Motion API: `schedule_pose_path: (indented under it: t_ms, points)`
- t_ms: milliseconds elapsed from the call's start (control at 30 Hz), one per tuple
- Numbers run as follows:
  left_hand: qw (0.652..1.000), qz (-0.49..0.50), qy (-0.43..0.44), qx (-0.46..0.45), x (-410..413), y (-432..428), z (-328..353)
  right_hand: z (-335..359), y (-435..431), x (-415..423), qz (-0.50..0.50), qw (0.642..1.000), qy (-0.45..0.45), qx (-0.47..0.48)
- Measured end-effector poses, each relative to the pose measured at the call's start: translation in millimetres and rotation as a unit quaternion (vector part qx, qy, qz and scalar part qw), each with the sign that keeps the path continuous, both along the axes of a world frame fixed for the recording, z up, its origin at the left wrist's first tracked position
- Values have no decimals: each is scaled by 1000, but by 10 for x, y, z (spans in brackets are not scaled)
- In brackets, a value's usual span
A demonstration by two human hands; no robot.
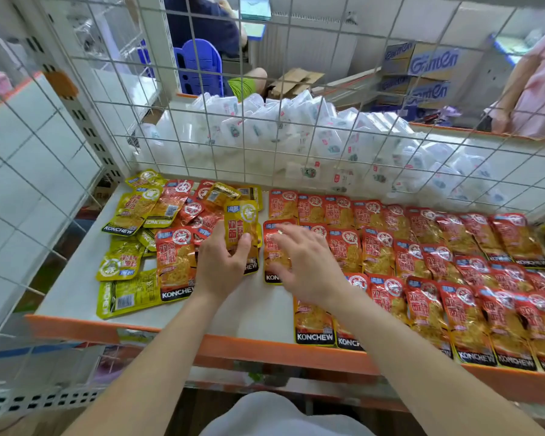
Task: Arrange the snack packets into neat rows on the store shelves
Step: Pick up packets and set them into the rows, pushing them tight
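Observation:
My left hand (221, 268) grips a yellow snack packet (241, 222), held upright over the shelf's middle. My right hand (309, 265) lies with fingers spread flat on a red packet (272, 247) at the left end of the red rows. Red packets (438, 256) lie in overlapping rows across the right half of the white shelf (76, 291). A loose jumble of yellow and red packets (158, 234) covers the left half.
A wire grid panel (265, 127) backs the shelf, with white packets (296, 136) heaped behind it. Another wire panel (29, 184) closes the left side. An orange rail (265, 350) runs along the front edge. People and cardboard boxes (422, 70) stand beyond.

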State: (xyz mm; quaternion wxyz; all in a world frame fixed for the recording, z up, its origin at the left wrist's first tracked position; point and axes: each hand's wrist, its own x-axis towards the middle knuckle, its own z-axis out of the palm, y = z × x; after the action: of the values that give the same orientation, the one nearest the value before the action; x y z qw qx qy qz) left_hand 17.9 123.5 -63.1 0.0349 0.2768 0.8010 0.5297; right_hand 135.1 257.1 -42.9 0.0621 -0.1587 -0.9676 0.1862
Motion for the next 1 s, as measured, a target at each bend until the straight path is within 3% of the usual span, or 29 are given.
schedule_pose_path:
  t_ms: [67, 367, 600, 767, 1000]
  points:
    - [1000, 16, -2, 10, -11, -23, -8, -88, -102, 95, 38, 998, -31, 34]
    - [999, 12, -22, 44, -39, -43, -3, -84, -160, 11, -4, 998, -61, 8]
    - [1000, 25, 7, 17, 117, -80, 88, 35, -142, 207, -65, 996, 39, -54]
    - [993, -19, -108, 30, 367, 57, 208, 80, -47, 467, -111, 991, 51, -51]
    - [995, -26, -94, 29, 1107, 298, 483, 253, 156, 1240, -142, 982, 101, -65]
